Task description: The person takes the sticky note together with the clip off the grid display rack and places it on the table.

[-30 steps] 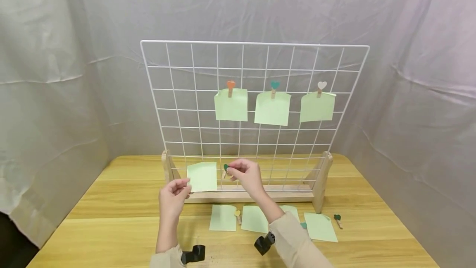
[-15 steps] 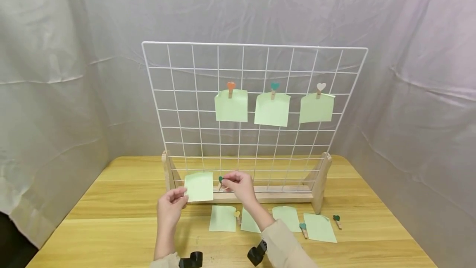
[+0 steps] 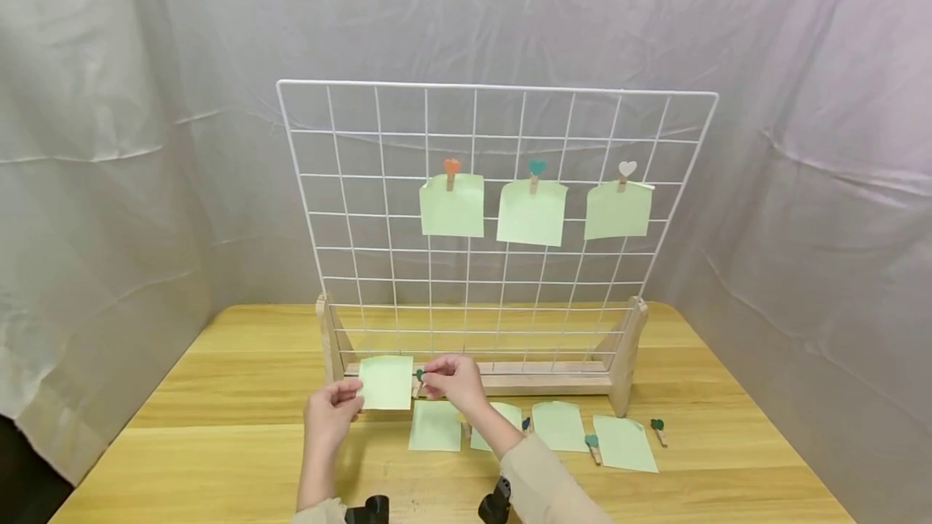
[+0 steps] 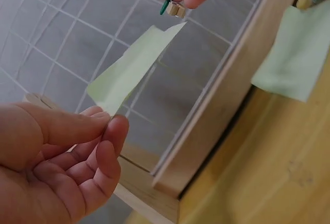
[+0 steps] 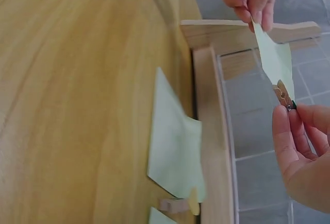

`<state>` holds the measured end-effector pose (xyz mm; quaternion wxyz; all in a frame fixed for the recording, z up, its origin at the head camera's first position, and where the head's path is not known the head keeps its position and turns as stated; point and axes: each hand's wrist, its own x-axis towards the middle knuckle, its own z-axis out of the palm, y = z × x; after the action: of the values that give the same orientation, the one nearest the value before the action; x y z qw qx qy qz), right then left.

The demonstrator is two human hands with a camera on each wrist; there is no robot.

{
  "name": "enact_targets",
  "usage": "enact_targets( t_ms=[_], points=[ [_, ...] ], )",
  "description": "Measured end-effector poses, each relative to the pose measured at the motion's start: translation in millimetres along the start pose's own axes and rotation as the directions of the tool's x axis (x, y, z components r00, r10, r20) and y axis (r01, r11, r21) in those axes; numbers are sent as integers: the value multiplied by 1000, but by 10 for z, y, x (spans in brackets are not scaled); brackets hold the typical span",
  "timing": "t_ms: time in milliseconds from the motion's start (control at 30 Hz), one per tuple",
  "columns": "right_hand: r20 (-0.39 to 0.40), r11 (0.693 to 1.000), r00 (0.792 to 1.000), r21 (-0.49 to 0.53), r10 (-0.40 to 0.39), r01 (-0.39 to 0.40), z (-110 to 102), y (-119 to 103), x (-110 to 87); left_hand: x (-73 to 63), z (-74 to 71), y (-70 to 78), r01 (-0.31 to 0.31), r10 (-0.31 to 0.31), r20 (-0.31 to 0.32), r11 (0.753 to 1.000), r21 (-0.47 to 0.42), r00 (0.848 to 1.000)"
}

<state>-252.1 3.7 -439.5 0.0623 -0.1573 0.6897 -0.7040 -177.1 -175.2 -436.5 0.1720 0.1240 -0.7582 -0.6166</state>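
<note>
My left hand [image 3: 329, 417] pinches a pale green sticky note [image 3: 386, 383] by its left edge, between thumb and fingertips, in front of the rack's lower left. Just right of that note, my right hand [image 3: 457, 382] pinches a small wooden clothespin [image 5: 282, 94] topped with a dark green heart [image 4: 164, 6]. In the left wrist view the clothespin sits a short gap beyond the note's far corner; in the right wrist view its tip overlaps the note's edge. Higher on the white wire grid [image 3: 502, 250], three notes hang from heart clothespins, orange [image 3: 451, 166], teal [image 3: 537, 167] and white [image 3: 627, 169].
Wooden feet [image 3: 628, 358] and a crossbar hold the grid upright. In front lie several green notes [image 3: 558, 426], with a teal-heart clothespin [image 3: 593, 447], a dark green one [image 3: 658, 432] and a yellow one [image 5: 180, 204] among them. Grey cloth [image 3: 247, 184] surrounds the wooden table [image 3: 182, 443].
Both hands have come down and slightly left, carrying the sticky note and the clothespin lower in front of the rack. The right forearm now covers other parts of the notes on the table.
</note>
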Motion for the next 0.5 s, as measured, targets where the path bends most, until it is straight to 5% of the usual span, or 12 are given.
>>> enact_targets(
  t_ms=[333,500],
  points=[
    [34,999,999,-5,-42,42,66,120,-52,-27,-95,-125,6,-10,42,996,93,999],
    [17,998,998,-24,57,-57,121,203,-27,-29,-136,-139,10,-15,46,993,118,999]
  ],
)
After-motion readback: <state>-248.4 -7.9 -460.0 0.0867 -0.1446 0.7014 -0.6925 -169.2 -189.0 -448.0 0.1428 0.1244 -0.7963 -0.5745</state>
